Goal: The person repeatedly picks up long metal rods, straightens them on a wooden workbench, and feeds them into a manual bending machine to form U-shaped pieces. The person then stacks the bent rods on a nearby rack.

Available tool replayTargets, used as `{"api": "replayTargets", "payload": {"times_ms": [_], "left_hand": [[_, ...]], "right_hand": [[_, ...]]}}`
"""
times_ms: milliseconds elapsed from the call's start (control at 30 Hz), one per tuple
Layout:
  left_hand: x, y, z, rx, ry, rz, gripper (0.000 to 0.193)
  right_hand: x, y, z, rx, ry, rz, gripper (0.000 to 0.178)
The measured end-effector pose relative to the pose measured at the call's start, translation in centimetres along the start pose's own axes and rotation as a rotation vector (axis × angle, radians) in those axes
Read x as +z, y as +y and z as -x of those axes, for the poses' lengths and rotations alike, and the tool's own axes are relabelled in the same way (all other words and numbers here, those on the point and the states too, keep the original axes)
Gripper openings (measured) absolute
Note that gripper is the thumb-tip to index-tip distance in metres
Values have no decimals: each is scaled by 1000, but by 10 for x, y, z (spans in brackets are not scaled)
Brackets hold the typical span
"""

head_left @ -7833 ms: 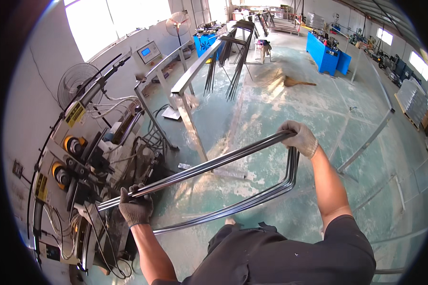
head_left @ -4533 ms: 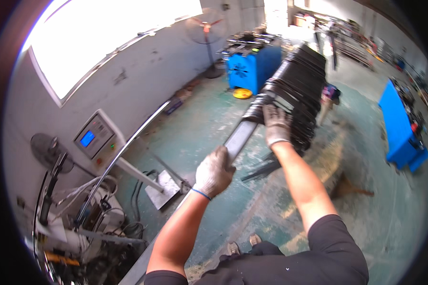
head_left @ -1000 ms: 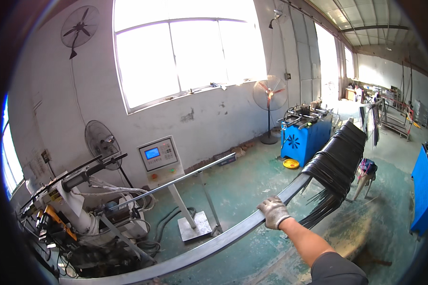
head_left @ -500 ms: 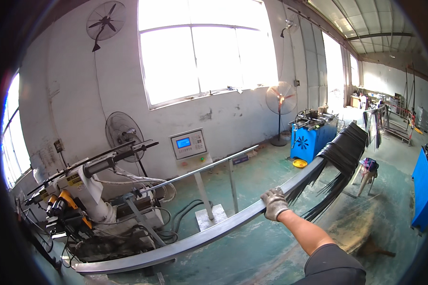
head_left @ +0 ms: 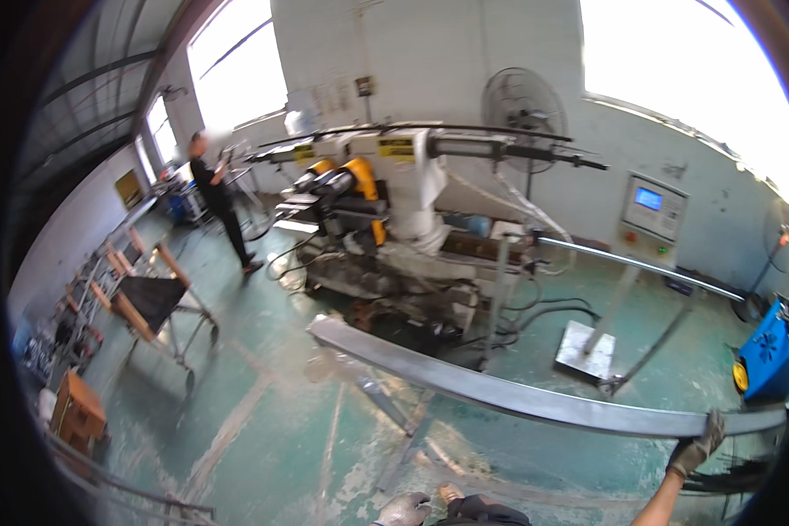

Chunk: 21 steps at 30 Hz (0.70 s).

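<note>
A long grey metal beam [head_left: 517, 390] stretches from mid-floor to the right edge, on a stand with slanted metal legs [head_left: 384, 401]. My right hand [head_left: 700, 445], in a grey work glove, grips the beam near its right end. Below and beside that hand hangs a dark bundle of thin black strips [head_left: 732, 478], partly cut off and blurred. My left hand [head_left: 403, 508], also gloved, is low in the middle, away from the beam. Its fingers are a little apart and nothing shows in them.
Behind the beam stands a bending-type machine [head_left: 412, 175] with yellow-and-black parts and a long arm. A control panel [head_left: 653, 210] on a post is to its right, with a blue machine [head_left: 771, 351] farther right. Left are a wheeled cart [head_left: 153, 302] and a person in black [head_left: 215, 188].
The view has swung left, bringing the cart, the person and the beam's left end into sight. My right hand stays on the beam; my left hand has come into view.
</note>
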State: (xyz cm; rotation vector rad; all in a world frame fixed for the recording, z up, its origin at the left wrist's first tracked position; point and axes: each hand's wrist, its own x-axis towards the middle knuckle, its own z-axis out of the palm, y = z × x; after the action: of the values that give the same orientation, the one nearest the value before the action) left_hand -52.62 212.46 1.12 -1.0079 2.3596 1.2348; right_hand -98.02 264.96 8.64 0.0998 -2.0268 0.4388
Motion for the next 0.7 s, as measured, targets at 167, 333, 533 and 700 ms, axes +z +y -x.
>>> {"api": "replayTargets", "payload": {"times_ms": [167,333,533,700], "left_hand": [[-47,-113,-31,-150,168,20,45],[-50,-251,-70,-318,435,410,41],[-168,-289,-108,-21,-1,42,48],[-321,-371,-62,-135,109,157,47]], "right_hand": [[29,-24,43,-27,240,116,56],[60,-86,63,457,184,-165,55],[38,-273,234,771,-256,144,48],[57,-503,443,574,-1279,119,46]]}}
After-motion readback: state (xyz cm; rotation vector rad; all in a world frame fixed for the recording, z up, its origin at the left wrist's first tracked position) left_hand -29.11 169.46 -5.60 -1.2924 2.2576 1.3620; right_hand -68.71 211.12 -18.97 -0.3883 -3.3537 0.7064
